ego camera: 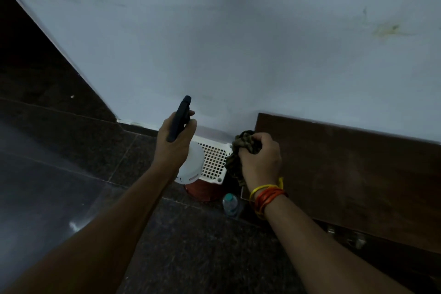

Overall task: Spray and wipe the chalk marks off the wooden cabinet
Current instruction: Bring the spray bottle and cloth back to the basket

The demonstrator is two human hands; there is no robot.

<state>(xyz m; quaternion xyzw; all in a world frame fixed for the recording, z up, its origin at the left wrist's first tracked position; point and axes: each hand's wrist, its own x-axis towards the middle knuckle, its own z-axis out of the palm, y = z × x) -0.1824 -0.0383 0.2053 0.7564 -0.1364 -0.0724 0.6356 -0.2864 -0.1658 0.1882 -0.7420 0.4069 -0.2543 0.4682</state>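
My left hand (175, 141) grips a spray bottle (192, 162) with a white body and a black trigger head that points up toward the wall. My right hand (259, 157) is closed around a bunched olive-green cloth (241, 148), held at the left edge of the dark wooden cabinet top (346, 172). Orange and yellow threads circle my right wrist. No chalk marks are clear on the dim wood. Metal handles show on the cabinet front at the lower right.
A pale blue wall (238, 43) rises behind. Beside the cabinet, a white perforated basket (214, 160) sits over a red container (202, 192), and a small plastic water bottle (231, 204) stands on the dark speckled floor (71, 186).
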